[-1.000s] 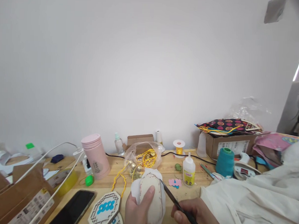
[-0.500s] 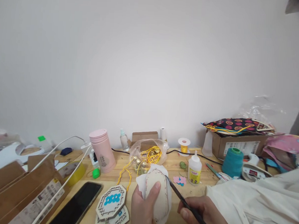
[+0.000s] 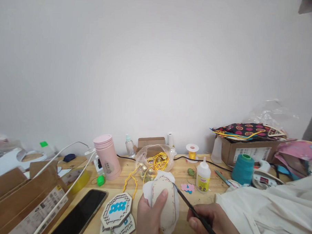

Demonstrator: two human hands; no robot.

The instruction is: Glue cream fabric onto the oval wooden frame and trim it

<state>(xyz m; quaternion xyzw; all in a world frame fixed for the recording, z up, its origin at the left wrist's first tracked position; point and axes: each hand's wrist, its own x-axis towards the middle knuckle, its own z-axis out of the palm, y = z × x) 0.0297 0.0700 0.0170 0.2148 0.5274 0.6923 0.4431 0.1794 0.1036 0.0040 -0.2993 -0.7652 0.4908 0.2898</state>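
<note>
My left hand is closed around a pale, long-shaped panel, thumb flat on its face. Small reddish marks run along the panel's border, and white paper or cloth sticks out around it. A slim black pointed tool, its exact kind unclear, is gripped in my right hand. Its tip meets the panel's upper right edge. To the left lie octagonal lattice pendants with blue flowers and yellow cord. Pink and blue flower cutouts rest to the right of the panel.
A glue bottle, a clear bag of gold bells and yellow cord, and a pink flask stand behind. At left are a phone and cardboard box. White cloth and a teal thread cone occupy the right.
Almost nothing differs. Both hands keep their holds, and the tool's tip stays at the panel's upper right edge.
</note>
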